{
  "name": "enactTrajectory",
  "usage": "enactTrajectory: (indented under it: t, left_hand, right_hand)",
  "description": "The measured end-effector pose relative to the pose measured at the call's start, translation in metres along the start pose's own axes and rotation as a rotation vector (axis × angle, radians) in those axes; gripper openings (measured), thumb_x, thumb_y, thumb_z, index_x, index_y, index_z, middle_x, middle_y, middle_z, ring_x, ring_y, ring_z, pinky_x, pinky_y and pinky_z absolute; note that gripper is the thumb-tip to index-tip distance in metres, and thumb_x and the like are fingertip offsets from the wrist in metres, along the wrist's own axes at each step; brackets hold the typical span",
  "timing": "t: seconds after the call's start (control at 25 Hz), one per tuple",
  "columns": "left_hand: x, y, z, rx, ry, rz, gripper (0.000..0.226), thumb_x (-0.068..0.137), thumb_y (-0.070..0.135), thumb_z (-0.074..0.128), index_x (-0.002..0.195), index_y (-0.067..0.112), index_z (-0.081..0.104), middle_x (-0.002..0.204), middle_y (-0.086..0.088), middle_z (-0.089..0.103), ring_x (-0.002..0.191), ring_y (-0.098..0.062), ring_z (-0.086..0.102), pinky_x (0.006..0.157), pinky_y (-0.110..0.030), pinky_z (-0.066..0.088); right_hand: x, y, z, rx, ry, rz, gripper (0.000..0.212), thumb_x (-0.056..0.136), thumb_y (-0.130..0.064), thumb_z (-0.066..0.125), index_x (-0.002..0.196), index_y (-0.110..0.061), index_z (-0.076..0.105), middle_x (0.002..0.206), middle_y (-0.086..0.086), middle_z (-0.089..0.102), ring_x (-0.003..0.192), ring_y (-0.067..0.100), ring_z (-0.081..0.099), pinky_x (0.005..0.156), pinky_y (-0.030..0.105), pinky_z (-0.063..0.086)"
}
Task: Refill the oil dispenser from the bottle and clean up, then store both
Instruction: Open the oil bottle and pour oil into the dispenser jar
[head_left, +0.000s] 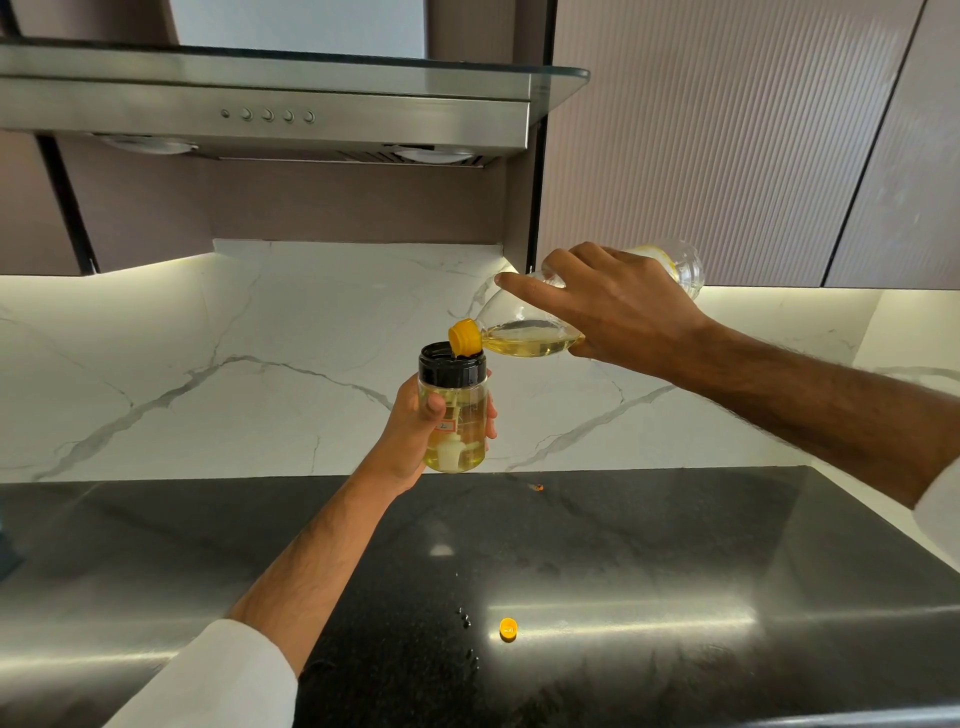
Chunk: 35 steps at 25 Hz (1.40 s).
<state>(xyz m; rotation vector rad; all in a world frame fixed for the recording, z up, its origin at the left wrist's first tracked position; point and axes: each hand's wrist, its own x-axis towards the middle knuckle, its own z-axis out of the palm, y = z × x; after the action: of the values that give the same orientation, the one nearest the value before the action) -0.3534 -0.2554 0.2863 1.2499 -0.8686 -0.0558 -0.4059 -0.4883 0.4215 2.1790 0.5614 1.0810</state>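
Yellow cap (508, 628) on counter (675, 561), nearest. Left hand (415, 431) wraps dispenser (453, 410), upright. Right hand (608, 306) grips oil bottle (524, 332) tilted leftward-down, spout over dispenser's black rim.

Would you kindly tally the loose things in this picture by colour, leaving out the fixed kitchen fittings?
Yellow or orange: 2, the bottle cap and a small orange bit, both on the countertop
Clear with yellow oil: 2, the oil bottle and the oil dispenser
Total: 4
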Motion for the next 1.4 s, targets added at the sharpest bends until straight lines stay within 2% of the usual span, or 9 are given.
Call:
enactTrajectory:
  t: [0.52, 0.68, 0.88, 1.0, 1.4]
  left_hand:
    - [-0.0013, -0.0020, -0.0002, -0.020, 0.010, 0.000, 0.091, 0.055, 0.085, 0.074, 0.121, 0.022, 0.066, 0.095, -0.008, 0.075, 0.078, -0.026, 0.073, 0.072, -0.041, 0.061]
    - [-0.0005, -0.0026, 0.0002, -0.011, 0.010, -0.006, 0.101, 0.055, 0.085, 0.074, 0.125, 0.014, 0.059, 0.095, -0.008, 0.075, 0.079, -0.025, 0.073, 0.073, -0.042, 0.061]
    - [-0.0008, -0.0026, 0.0002, -0.026, 0.011, -0.005, 0.092, 0.055, 0.084, 0.076, 0.120, 0.020, 0.066, 0.094, -0.009, 0.074, 0.078, -0.026, 0.073, 0.072, -0.042, 0.062]
    - [-0.0002, -0.0015, 0.0006, -0.015, 0.010, -0.006, 0.100, 0.054, 0.085, 0.075, 0.123, 0.015, 0.060, 0.094, -0.008, 0.074, 0.078, -0.026, 0.073, 0.072, -0.041, 0.062]
    - [0.0009, -0.0016, 0.0002, -0.022, 0.005, 0.000, 0.100, 0.054, 0.084, 0.076, 0.123, 0.014, 0.059, 0.093, -0.008, 0.075, 0.077, -0.025, 0.073, 0.071, -0.041, 0.062]
  right_hand:
    - [-0.0004, -0.0005, 0.0006, -0.006, 0.023, -0.005, 0.125, 0.046, -0.034, 0.103, 0.146, -0.023, 0.029, 0.114, 0.021, 0.065, 0.091, 0.036, 0.068, 0.066, 0.050, 0.061]
    - [-0.0011, 0.0003, 0.0000, -0.002, 0.007, -0.002, 0.125, 0.048, -0.033, 0.103, 0.147, -0.024, 0.026, 0.116, 0.021, 0.065, 0.092, 0.037, 0.067, 0.068, 0.051, 0.061]
    - [-0.0014, -0.0002, 0.0003, 0.000, -0.006, -0.001, 0.124, 0.051, -0.032, 0.102, 0.148, -0.024, 0.026, 0.117, 0.020, 0.064, 0.094, 0.036, 0.067, 0.069, 0.050, 0.061]
    - [-0.0015, 0.0007, 0.0003, 0.001, -0.005, 0.005, 0.125, 0.049, -0.033, 0.103, 0.147, -0.024, 0.026, 0.117, 0.021, 0.064, 0.094, 0.037, 0.067, 0.069, 0.051, 0.061]
    - [-0.0002, 0.0004, 0.0012, 0.000, -0.006, 0.004, 0.123, 0.051, -0.033, 0.102, 0.148, -0.025, 0.025, 0.118, 0.021, 0.064, 0.095, 0.037, 0.067, 0.070, 0.052, 0.061]
